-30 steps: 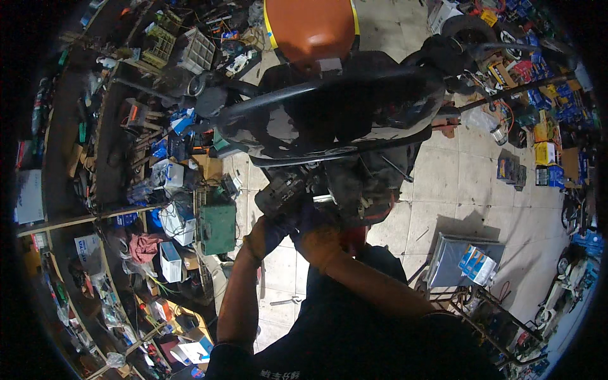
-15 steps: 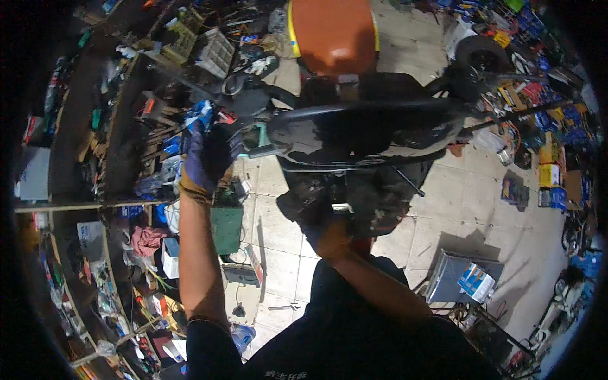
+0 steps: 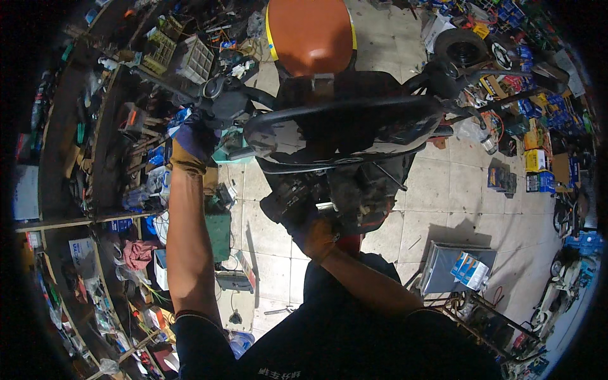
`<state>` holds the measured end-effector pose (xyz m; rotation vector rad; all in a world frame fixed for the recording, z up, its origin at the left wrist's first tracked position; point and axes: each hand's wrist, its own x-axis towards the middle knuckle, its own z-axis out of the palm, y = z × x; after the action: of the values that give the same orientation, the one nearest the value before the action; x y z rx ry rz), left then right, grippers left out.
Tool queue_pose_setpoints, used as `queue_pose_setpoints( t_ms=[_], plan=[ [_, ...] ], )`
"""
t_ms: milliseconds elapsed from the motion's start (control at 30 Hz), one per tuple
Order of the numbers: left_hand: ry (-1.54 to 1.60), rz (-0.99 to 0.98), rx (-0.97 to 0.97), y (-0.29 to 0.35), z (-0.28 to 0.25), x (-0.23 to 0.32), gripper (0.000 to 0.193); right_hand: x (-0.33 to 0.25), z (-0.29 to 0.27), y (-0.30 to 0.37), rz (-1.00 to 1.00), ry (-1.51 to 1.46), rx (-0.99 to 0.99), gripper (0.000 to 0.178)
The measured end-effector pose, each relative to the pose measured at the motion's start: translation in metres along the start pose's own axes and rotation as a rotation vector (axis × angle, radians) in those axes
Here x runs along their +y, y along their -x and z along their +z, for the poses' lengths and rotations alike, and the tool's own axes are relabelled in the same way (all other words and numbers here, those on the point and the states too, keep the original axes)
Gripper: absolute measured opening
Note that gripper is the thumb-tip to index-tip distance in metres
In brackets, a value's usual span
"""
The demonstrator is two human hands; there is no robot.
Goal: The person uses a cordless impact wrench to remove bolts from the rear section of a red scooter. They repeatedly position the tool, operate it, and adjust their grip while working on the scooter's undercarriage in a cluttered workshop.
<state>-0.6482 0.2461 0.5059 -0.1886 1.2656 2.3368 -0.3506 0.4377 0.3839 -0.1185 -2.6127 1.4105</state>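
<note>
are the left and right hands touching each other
Apart: the head view shows pale tiled floor in the gap between the left hand and the right hand.

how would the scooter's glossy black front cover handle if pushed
The front cover is likely stiff, as it holds a broad, even curve; its shiny reflections suggest it may be slippery to push.

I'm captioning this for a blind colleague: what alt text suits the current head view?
A gloved right hand is at the dark front of a scooter with an orange-brown seat, while the gloved left hand is up by the handlebar; what either grips is unclear. Cluttered shelves stand on the left, beside a pale tiled floor.
</note>
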Motion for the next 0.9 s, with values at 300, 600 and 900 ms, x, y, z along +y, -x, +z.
queue_pose_setpoints(
  t_ms=[300,600,900],
  plan=[
    [-0.034,-0.074,-0.066,-0.010,-0.023,0.006,0.027,0.002,0.006,0.003,0.018,0.117,-0.064,0.060],
    [0.061,-0.049,0.082,-0.004,-0.003,-0.001,0.029,-0.012,-0.008,-0.002,0.030,0.061,-0.159,0.049],
    [0.077,0.028,0.012,-0.013,-0.025,-0.002,0.027,0.019,0.021,0.007,-0.097,0.018,-0.059,0.055]
  ],
)
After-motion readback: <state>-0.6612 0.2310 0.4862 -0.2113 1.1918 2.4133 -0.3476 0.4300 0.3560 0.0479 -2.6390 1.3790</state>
